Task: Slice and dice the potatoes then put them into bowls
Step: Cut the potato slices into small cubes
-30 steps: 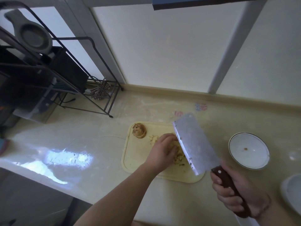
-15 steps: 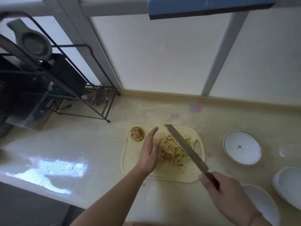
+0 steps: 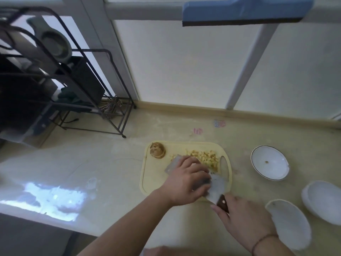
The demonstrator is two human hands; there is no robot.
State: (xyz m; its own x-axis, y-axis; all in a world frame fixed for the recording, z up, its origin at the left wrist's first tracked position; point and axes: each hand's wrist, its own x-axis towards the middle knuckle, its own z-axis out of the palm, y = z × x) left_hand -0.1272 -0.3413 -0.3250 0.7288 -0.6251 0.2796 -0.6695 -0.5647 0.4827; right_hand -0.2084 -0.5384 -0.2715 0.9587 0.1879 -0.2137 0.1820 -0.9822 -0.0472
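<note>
A pile of diced potato (image 3: 203,157) lies on the yellow cutting board (image 3: 151,182). A brown potato end piece (image 3: 157,150) sits at the board's far left corner. My right hand (image 3: 245,220) grips the dark wooden handle of a cleaver (image 3: 216,187). Its blade lies low and nearly flat across the board, beside the near edge of the dice. My left hand (image 3: 186,180) rests palm down on top of the blade, its fingers bent toward the pile. The hand is blurred and hides the middle of the blade.
Three white bowls stand right of the board: one (image 3: 269,162) holding a tiny scrap, one (image 3: 288,222) near my right wrist, one (image 3: 323,202) at the right edge. A black wire rack (image 3: 77,85) fills the back left. The counter's front edge runs along the lower left.
The cleaver has dropped from a raised, tilted pose to lie low on the board. My left hand has moved from beside the pile onto the blade.
</note>
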